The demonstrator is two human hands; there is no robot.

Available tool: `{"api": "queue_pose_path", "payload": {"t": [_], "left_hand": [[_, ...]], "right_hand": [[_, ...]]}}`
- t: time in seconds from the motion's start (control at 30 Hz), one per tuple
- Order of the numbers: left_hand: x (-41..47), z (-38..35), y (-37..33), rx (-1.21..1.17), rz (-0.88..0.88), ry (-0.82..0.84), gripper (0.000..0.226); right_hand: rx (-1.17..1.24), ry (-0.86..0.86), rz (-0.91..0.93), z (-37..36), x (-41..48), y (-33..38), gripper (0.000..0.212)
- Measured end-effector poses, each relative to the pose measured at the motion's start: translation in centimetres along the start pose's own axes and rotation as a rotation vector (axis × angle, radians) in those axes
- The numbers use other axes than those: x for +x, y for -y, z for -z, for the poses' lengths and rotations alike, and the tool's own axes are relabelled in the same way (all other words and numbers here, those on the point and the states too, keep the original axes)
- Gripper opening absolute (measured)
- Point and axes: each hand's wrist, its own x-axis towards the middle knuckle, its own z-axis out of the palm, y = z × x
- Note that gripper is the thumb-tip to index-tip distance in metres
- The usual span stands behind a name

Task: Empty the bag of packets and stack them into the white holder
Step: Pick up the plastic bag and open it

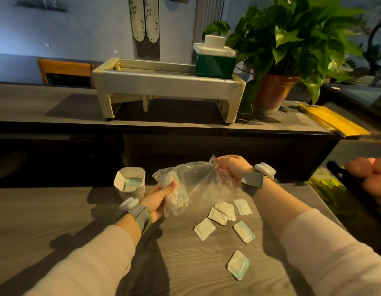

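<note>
A clear plastic bag (191,180) is stretched above the grey wooden table (57,221). My left hand (161,198) grips its lower bunched end, where a few packets still show through the plastic. My right hand (232,165) pinches the bag's upper corner, higher and to the right. Several white packets (224,212) lie loose on the table under and to the right of the bag, one (238,264) nearer to me. The white holder (129,182) stands left of the bag, with a packet or so lying at its bottom.
A raised shelf behind the table carries a cream stand (168,86) with a green box (214,63), a potted plant (277,90) and yellow sheets (332,120). Another person's hand (371,176) holding a dark object is at the right edge.
</note>
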Motion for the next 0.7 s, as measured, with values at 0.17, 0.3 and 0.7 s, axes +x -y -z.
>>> {"api": "queue_pose_path", "payload": {"t": [0.17,0.3,0.7], "left_hand": [[0.3,-0.5,-0.8,0.139,0.02,-0.004,0.031],[0.8,-0.7,-1.2,0.197,0.059,0.005,0.023],[3.0,-1.9,-3.7,0.741,-0.163,-0.09,0.051]], "right_hand": [[-0.034,-0.022,-0.058,0.9,0.0,-1.6,0.017],[-0.07,-0.091,-0.108,2.1,1.3,-2.1,0.014],[0.499,-0.006,-0.183,2.9,0.5,-2.8,0.024]]}}
